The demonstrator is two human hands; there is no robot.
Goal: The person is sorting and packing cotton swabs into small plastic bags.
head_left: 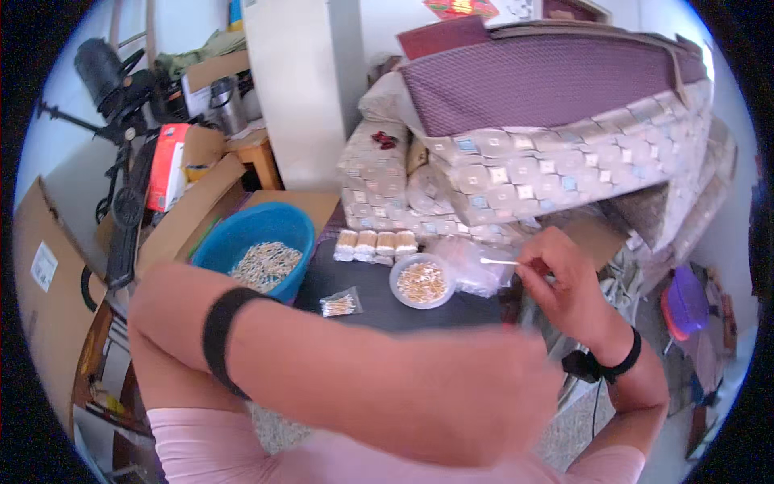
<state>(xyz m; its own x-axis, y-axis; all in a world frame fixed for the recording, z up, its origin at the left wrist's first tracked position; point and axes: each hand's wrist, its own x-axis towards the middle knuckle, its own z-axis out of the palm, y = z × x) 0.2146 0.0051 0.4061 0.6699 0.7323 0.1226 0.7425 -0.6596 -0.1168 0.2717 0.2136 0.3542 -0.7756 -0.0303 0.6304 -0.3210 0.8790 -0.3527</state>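
Observation:
My right hand [564,282] pinches a cotton swab [498,260] between thumb and fingers, its white tip pointing left. My left arm reaches across the front of the view, and my left hand [496,395] is a blur below the right one, fingers smeared. Beyond my forearm, a white bowl [421,306] full of loose swabs rests on the dark tabletop [379,318]. To its left lies a small clear packet of swabs [340,303]. Several swab bundles [375,244] stand in a row behind. Crumpled clear plastic bags [472,270] lie beside the bowl.
On the left, a blue basin [211,239] holds many loose swabs, partly covered by my forearm. Cardboard boxes [60,282] stand at the far left. A patterned sofa [556,173] with a purple pad [540,85] is behind the table. Purple and red plastic basins [687,302] sit at right.

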